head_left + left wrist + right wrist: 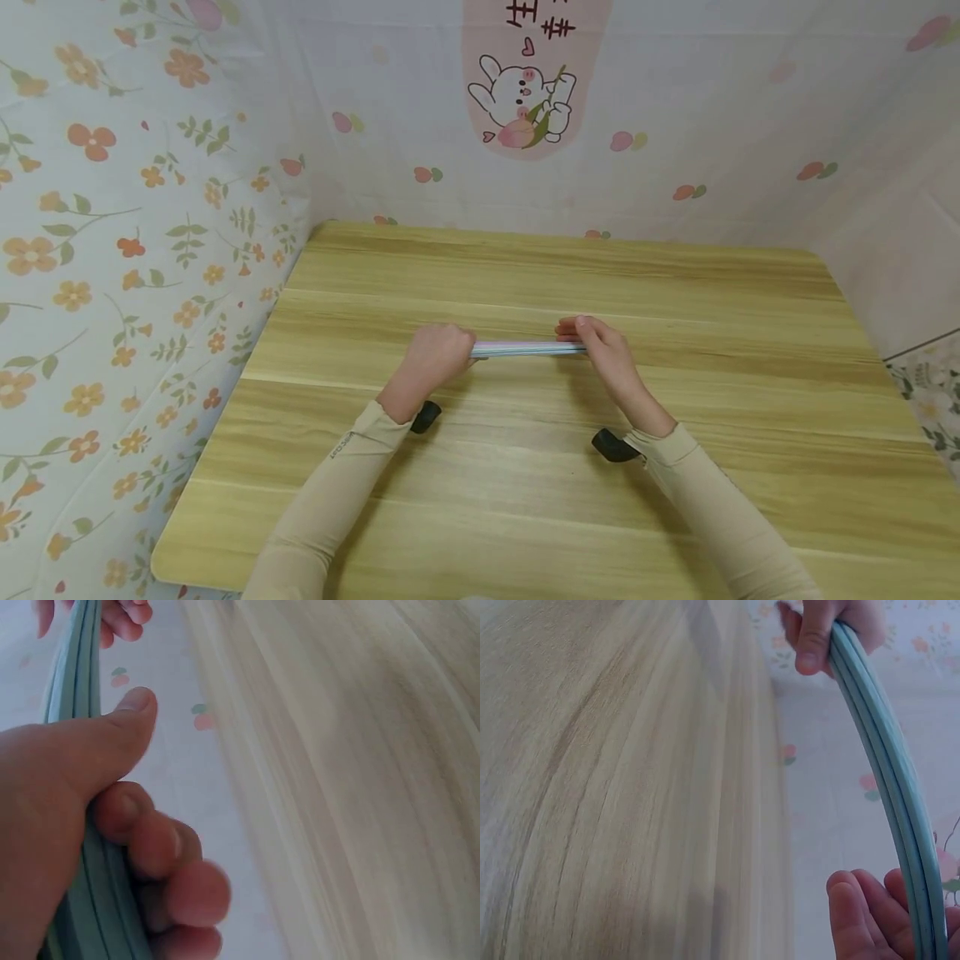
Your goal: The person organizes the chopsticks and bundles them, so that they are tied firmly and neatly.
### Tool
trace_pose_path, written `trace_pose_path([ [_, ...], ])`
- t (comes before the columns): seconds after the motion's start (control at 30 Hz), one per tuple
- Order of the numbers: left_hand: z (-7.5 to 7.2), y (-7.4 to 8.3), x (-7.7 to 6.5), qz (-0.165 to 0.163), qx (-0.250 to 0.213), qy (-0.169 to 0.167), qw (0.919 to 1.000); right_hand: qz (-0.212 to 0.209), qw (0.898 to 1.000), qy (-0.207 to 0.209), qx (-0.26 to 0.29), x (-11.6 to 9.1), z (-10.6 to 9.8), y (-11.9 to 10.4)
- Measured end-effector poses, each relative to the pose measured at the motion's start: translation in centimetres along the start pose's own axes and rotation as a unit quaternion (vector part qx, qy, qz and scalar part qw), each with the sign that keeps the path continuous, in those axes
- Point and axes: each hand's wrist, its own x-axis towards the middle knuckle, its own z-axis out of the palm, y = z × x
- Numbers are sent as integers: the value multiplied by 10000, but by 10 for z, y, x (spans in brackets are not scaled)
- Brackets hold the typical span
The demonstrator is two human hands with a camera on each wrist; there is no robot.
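Note:
A long, thin stack of pastel layers (525,348), pink and pale blue along its edge, is held above the wooden table between both hands. Grooves run lengthwise between its blue-green layers (891,776) in the right wrist view. What kind of thing it is, I cannot tell. My left hand (438,357) grips one end, with the thumb and curled fingers (150,836) around it in the left wrist view. At the other end, my right hand (609,358) touches the stack with fairly straight fingers (847,915).
The wooden table (510,483) stretches out on all sides under my hands. A patterned curtain (390,108) hangs behind it, and a floral one (135,275) on the left. Black wrist-worn pieces (615,446) stick out under both forearms.

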Motion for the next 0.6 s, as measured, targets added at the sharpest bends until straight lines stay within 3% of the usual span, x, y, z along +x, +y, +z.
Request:
trace_pose_path([
  [0.6, -4, -1, -1, -100, 61, 116, 9999, -137, 9998, -16, -114, 1, 3, -1],
])
